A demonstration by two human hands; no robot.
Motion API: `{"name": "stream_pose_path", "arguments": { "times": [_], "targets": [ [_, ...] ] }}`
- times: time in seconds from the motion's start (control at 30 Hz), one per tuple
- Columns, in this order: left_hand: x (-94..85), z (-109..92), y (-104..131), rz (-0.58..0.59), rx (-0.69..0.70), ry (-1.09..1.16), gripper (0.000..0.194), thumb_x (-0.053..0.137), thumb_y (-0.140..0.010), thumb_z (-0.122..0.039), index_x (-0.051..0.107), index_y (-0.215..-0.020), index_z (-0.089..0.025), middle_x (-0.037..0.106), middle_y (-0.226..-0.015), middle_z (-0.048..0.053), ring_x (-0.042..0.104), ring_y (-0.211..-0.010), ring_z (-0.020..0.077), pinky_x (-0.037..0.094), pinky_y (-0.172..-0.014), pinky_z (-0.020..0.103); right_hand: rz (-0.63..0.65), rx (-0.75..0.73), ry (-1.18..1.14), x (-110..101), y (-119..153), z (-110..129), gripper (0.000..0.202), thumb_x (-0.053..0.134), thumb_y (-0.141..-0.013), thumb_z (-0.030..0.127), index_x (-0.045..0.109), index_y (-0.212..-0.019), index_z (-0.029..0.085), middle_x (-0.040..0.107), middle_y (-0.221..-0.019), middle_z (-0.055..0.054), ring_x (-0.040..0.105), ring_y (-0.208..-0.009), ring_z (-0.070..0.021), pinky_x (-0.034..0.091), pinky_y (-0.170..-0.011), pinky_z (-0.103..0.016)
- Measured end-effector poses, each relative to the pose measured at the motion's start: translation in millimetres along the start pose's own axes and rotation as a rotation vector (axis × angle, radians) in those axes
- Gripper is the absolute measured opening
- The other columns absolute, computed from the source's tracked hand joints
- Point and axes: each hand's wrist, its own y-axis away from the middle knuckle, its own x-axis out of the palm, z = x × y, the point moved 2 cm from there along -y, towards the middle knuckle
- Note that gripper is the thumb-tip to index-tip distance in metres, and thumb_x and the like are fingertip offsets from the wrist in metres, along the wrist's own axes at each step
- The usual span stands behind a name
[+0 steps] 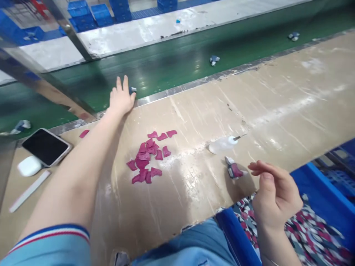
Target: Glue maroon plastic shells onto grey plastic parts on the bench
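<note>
While the left hand point(121, 99) is stretched to the green belt point(177, 61), two fingers are held apart, and a small blue-and-white piece point(133, 89) is seen beside them; whether it is pinched cannot be told. The right hand point(277, 197) is held near a maroon-and-white piece point(235, 170) on the table point(194, 118), its fingers together; whether they are met by the thumb cannot be told.
</note>
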Motion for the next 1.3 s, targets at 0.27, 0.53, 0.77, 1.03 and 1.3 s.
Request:
{"name": "stream_pose_path", "arguments": {
  "times": [0.27,0.53,0.77,1.03,1.3],
  "targets": [
    [-27.0,1.9,-29.0,0.081,-0.042,-0.104,0.033,0.090,-0.084,-0.044,0.069,-0.084,-0.018,0.071,-0.128,0.016,0.056,-0.144,0.0473,0.040,-0.127,0.066,0.316,0.342,-0.522,7.5,18.3,30.5,0.013,0.074,-0.104,0.036,0.086,-0.104,0.033,0.072,-0.069,0.002,0.066,-0.059,-0.0159,0.053,-0.053,-0.029],
    [-70.7,-1.3,163.4,-0.040,0.268,-0.141,0.043,0.084,-0.084,-0.067,0.069,-0.084,-0.028,0.067,-0.084,0.004,0.066,-0.084,0.0277,0.053,-0.081,0.042,0.764,0.873,-1.112,76.5,-6.2,21.0,0.070,0.057,-0.095,0.087,0.081,-0.124,0.028,0.055,-0.071,0.006,0.025,-0.050,-0.0124,0.034,-0.043,-0.025],
    [-43.4,-31.0,358.4,0.075,0.497,-0.001,0.026,0.055,-0.114,-0.045,0.070,-0.103,-0.026,0.070,-0.083,0.002,0.067,-0.065,0.0179,0.052,-0.057,0.028,0.834,0.709,-0.742,87.0,-25.6,1.6,0.043,0.055,-0.107,0.062,0.078,-0.096,0.027,0.034,-0.065,0.008,0.013,-0.058,-0.0163,0.028,-0.056,-0.031],
    [-31.0,-24.7,392.2,0.078,0.150,-0.047,0.065,0.076,-0.100,-0.055,0.057,-0.154,-0.026,0.071,-0.128,0.015,0.070,-0.113,0.0343,0.062,-0.099,0.048,0.911,0.622,-0.693,88.0,-18.7,23.2,0.049,0.042,-0.109,0.064,0.076,-0.106,0.028,0.050,-0.071,0.003,0.030,-0.055,-0.0161,0.035,-0.054,-0.034],
    [-26.0,-9.3,390.6,0.101,0.146,0.144,0.055,0.082,-0.097,-0.043,0.065,-0.146,-0.027,0.081,-0.126,0.012,0.076,-0.111,0.0335,0.063,-0.101,0.049,0.652,-0.122,0.368,99.1,-90.4,-0.9,0.053,0.087,-0.088,0.030,0.069,-0.136,0.017,0.067,-0.150,-0.022,0.056,-0.147,-0.0423,0.035,-0.125,-0.064]
  ]
}}
